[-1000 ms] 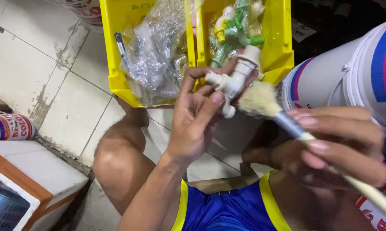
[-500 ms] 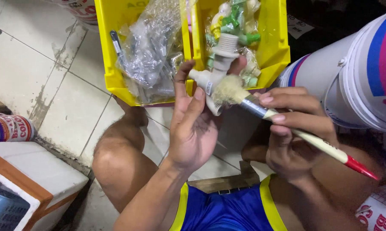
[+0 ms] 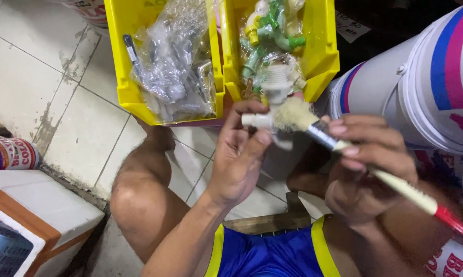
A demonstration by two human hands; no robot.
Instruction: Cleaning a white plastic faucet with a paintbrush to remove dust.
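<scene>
My left hand [image 3: 239,154] grips a white plastic tap fitting [image 3: 273,92] and holds it up in front of the yellow bins. My right hand [image 3: 367,169] holds a paintbrush [image 3: 344,146] with a cream handle and a red end; its pale bristles press against the fitting's body. Both hands sit above my bare knees and blue shorts.
Two yellow bins stand on the tiled floor: the left bin [image 3: 119,77] holds bagged grey parts, the right bin [image 3: 323,56] holds green and white fittings. Large white paint buckets [image 3: 426,92] crowd the right. A small can [image 3: 11,153] and a white-topped wooden box [image 3: 36,205] lie at left.
The brush swung from beside the fitting onto it, and my right hand dropped lower. The fitting turned in my left hand, its threaded end now pointing up.
</scene>
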